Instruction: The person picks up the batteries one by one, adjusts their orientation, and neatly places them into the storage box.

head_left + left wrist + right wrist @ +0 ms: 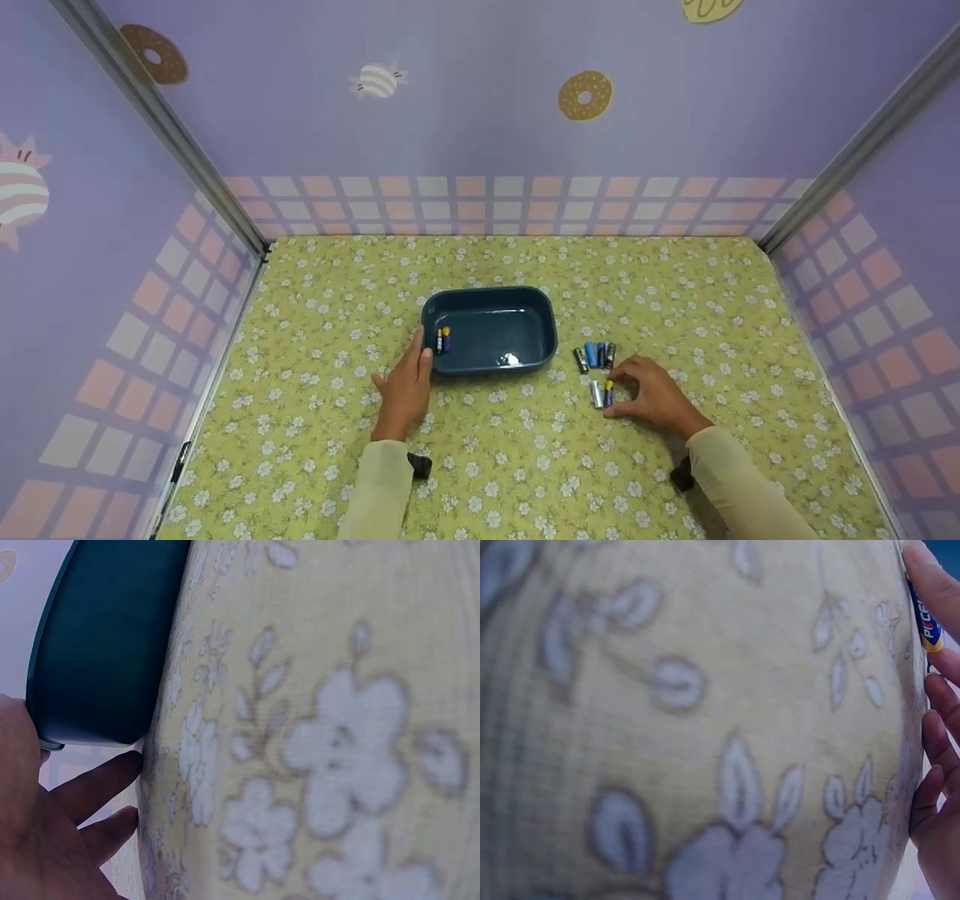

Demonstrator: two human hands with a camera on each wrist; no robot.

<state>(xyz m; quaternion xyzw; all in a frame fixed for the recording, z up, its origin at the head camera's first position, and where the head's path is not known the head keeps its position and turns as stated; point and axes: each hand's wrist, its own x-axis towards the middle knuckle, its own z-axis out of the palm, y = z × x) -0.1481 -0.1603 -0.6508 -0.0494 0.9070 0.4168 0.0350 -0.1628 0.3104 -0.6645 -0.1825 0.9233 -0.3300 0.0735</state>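
Note:
My right hand (651,395) pinches a purple and yellow battery (608,393) between thumb and fingertip, low at the cloth. A silver battery (596,394) lies just left of it. In the right wrist view, the battery (928,621) shows its lettered side between the fingers. With my left hand (406,386) I hold a dark teal plastic basin (489,370) at its near left corner, thumb on the rim. The lower fingers (101,784) spread beside the basin wall in the left wrist view. Inside the basin, two batteries (446,340) lie side by side at the left end.
Behind my right hand lie several more batteries: a dark one (580,361), a blue one (591,354) and others close beside it. A yellow flowered cloth (495,465) covers the table. Purple walls (480,127) enclose its back and both sides.

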